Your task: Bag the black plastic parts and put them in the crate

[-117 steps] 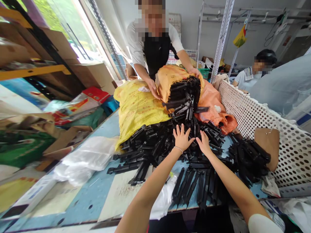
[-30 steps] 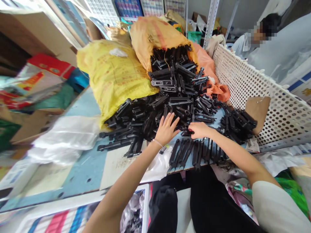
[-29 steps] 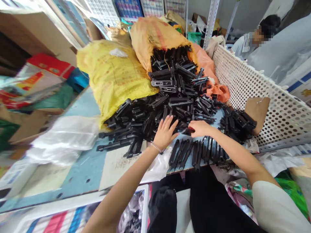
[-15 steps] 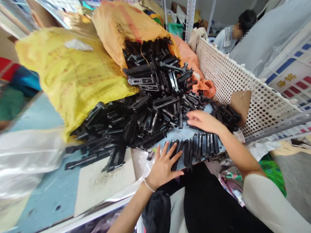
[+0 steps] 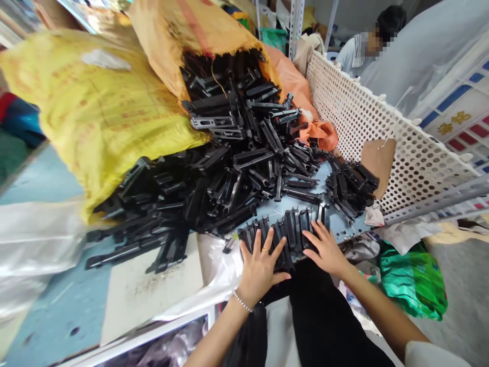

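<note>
A row of slim black plastic parts [image 5: 292, 229] lies side by side along the front edge of the blue table. My left hand [image 5: 260, 265], wearing a ring and a beaded bracelet, rests with spread fingers on the left part of that row. On the row's right part lies my right hand [image 5: 324, 250], its fingers apart and stretched over the parts. Neither hand grips anything. Behind the row, a large heap of similar black parts [image 5: 225, 178] spills from an orange woven sack [image 5: 225, 30]. A smaller pile of black parts [image 5: 349, 183] sits at the right.
A yellow sack [image 5: 103, 117] bulges at the left. Along the right stands a white perforated panel [image 5: 362, 112] with a piece of brown cardboard [image 5: 378, 163] against it. A beige board [image 5: 153, 285] lies at front left. Beyond the panel is another person [image 5: 357, 53].
My right hand has come back from the heap toward me and down onto the row. My left hand stays spread on it. The row now extends further left, and the view has shifted slightly.
</note>
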{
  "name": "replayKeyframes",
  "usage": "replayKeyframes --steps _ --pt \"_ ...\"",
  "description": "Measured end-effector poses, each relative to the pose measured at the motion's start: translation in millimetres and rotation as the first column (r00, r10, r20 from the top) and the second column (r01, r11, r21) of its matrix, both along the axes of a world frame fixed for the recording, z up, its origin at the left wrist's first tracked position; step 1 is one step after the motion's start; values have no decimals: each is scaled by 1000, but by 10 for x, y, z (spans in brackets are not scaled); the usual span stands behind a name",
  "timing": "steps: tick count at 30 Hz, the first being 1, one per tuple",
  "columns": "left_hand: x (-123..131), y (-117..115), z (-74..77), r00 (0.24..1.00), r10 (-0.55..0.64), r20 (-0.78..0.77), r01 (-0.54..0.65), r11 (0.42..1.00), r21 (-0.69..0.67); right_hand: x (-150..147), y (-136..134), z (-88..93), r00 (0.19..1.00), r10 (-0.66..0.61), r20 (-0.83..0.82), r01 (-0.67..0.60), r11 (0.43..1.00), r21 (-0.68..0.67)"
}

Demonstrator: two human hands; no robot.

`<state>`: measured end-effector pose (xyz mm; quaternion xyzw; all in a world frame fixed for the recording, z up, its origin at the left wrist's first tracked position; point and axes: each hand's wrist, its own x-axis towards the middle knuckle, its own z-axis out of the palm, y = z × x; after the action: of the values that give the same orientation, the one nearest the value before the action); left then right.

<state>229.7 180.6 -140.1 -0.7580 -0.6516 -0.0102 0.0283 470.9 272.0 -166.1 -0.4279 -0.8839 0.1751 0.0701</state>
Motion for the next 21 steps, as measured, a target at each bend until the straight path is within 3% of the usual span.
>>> replayKeyframes --steps 4,7,13,15,17,21 --pt "-104 -39 29 1000 8 21 -7 1000 -30 -93 130 109 1000 27 6 -27 999 -32" --pt "-132 -28 7 998 17 54 -15 999 -43 -110 315 271 991 67 112 -63 997 -45" --pt "-66 -82 15 999 30 38 -28 999 -35 -445 1201 609 974 -74 213 16 965 262" --pt "-49 -152 42 999 32 23 -31 999 -17 -608 1487 665 934 -72 349 -9 975 224" --pt "-50 -240 65 999 50 6 -50 999 20 -715 1694 767 892 18 451 -91 986 141" --pt "-66 -361 55 993 114 -24 -109 984 140 -747 2028 1222 842 205 500 -231 973 -11"
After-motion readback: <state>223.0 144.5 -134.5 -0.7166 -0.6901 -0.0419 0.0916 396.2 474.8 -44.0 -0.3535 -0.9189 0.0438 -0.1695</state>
